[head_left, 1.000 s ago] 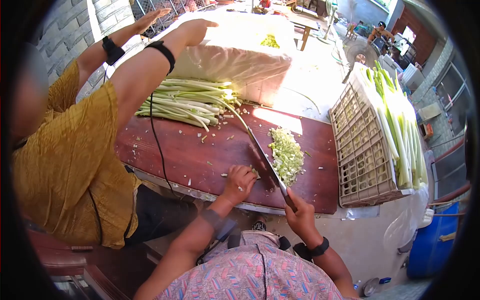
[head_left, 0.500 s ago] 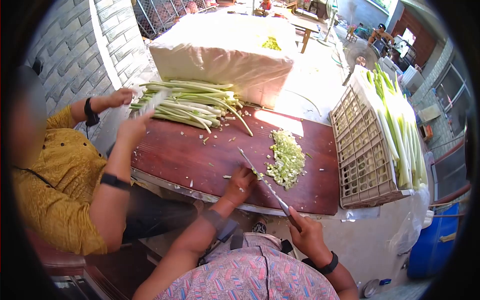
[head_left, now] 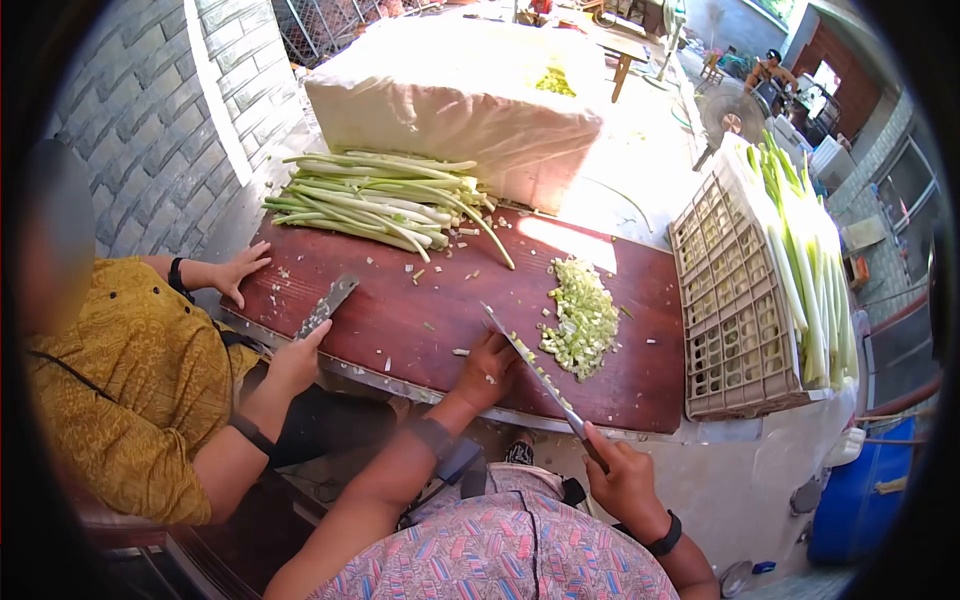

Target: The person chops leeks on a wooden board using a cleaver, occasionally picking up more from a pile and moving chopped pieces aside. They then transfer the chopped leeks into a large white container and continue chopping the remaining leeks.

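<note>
In my right hand (head_left: 622,472) is a long kitchen knife (head_left: 543,378), held by its dark handle, blade slanting up and left across the board, with pale bits stuck along it. My left hand (head_left: 486,372) rests on the board's near side, its curled fingers close beside the blade; anything beneath them is hidden. Just right of the blade lies a pile of chopped scallions (head_left: 582,320). A heap of whole scallions (head_left: 380,200) lies at the far left of the reddish cutting board (head_left: 450,300).
On the left, a co-worker in a yellow shirt (head_left: 130,370) holds a cleaver (head_left: 328,304) over the board. A plastic crate (head_left: 735,300) stands at the right, with long scallions (head_left: 815,280) beside it. A cloth-covered block (head_left: 450,120) stands behind the board.
The co-worker's cleaver has come down from the scallion heap toward the board's left edge, and their other hand has lowered onto the board. My hands and knife have barely moved.
</note>
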### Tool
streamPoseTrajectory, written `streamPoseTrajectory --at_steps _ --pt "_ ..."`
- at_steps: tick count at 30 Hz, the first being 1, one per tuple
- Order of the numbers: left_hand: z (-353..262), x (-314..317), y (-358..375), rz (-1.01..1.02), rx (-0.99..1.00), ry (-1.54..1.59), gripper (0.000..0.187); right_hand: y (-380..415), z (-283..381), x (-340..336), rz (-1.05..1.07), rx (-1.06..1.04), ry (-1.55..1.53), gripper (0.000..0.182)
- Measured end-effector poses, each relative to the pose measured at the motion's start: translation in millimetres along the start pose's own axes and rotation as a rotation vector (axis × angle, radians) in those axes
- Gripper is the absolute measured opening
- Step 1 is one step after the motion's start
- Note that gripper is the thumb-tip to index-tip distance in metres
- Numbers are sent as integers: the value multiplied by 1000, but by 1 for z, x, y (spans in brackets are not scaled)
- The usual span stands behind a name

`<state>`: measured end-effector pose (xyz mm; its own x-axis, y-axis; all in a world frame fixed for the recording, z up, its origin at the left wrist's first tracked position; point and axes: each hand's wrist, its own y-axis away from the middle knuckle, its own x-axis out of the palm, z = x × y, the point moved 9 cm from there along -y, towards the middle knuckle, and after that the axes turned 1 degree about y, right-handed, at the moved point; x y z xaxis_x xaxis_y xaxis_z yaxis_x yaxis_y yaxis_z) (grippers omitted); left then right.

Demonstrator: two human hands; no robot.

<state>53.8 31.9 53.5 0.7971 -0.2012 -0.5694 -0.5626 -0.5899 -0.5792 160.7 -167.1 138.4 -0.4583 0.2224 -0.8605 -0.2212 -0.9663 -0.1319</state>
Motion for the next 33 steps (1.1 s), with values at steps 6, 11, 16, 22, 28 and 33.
streamPoseTrajectory --at_steps 6,11,16,22,28,33 --pt "4 2 3 -29 18 1 25 -6 -1 9 66 36 43 56" --pt "10 10 8 57 -57 -89 16 -32 -20 41 53 52 -17 55" --pt "-2 1 5 15 -1 -23 12 -37 -53 61 -74 143 -312 54" --pt "-1 0 7 17 -5 8 12 -20 -45 34 -111 119 -284 53" --pt "4 4 8 1 42 8 12 -1 -13 11 1 62 -163 53" --pt "2 5 10 -6 87 -32 12 -9 -11 16 62 87 -103 53"
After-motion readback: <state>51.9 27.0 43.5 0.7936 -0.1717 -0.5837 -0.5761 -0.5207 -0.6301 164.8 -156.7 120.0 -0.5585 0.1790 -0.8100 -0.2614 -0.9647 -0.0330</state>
